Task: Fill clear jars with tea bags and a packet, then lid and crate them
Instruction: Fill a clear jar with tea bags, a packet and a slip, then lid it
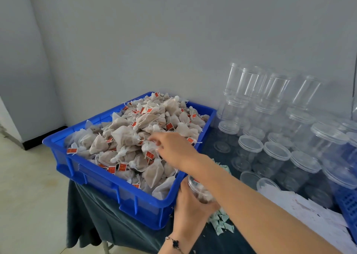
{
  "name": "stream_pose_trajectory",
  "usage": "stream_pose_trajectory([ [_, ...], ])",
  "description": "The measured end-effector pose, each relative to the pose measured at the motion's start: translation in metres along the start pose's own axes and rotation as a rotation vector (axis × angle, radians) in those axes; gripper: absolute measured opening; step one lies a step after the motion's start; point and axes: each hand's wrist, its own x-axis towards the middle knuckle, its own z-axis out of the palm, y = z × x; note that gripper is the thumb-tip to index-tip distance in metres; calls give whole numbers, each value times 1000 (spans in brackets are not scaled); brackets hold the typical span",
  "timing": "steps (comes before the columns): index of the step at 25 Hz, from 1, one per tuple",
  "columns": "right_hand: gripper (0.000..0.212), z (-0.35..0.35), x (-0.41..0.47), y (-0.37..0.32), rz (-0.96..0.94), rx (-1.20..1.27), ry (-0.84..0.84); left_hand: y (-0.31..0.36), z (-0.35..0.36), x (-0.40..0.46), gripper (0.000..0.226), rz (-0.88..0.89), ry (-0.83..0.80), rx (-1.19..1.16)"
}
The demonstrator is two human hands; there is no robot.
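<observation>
Tea bags [135, 138]: heaped in blue bin [108, 184], small, soft, light pouches with red tags; best pinched by the gathered top. Right hand [172, 147] fingers curl on one bag at the heap's near side, grip apparently a pinch. Left hand [190, 205] wraps a part-filled clear jar [200, 191] beside the bin.

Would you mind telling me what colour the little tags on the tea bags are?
Red-orange tags with pale markings, seen in the head view.

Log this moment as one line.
right hand: pinching tea bag in bin | left hand: holding jar, part filled
</observation>
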Motion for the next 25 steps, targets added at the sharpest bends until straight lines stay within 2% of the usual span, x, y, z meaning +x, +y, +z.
stream_pose_trajectory([
  [3, 38, 28, 24, -10, -3, -165, -78, -8, -6, -2, 58, 24, 19, 101],
  [5, 25, 35, 22, -6, -3, -236, 3, -12, -6, -6, 53, 52, 10, 141],
  [8, 9, 20, 4, 6, 27, -52, 162, -5, -8, -6, 71, 16, -52, 29],
  [10, 6, -9, -14, 12, 57, 83, 256, -5, -4, -4, 81, -46, -51, -84],
  [13, 5, -55, -51, 26, 22, 140, 418, -6, 4, -4, 93, -60, -6, -85],
  [15, 8, -69, -79, 39, 63, 136, 332, -7, 7, -2, 94, -32, 20, -63],
  [18, 8, -49, -116, 57, 215, -30, -64, -7, 13, 2, 91, -21, 9, -19],
  [19, 11, -39, -127, 64, 232, -53, -95, -7, 15, 4, 95, -21, -4, 12],
  [21, 14, -30, -140, 78, 263, 35, 102, -5, 20, 5, 98, -17, -5, 44],
  [23, 14, -28, -150, 89, 284, 176, 282, -3, 24, 4, 88, 8, 4, 40],
  [25, 13, -23, -156, 93, 257, 180, 191, -3, 30, 2, 70, 39, -19, 51],
])
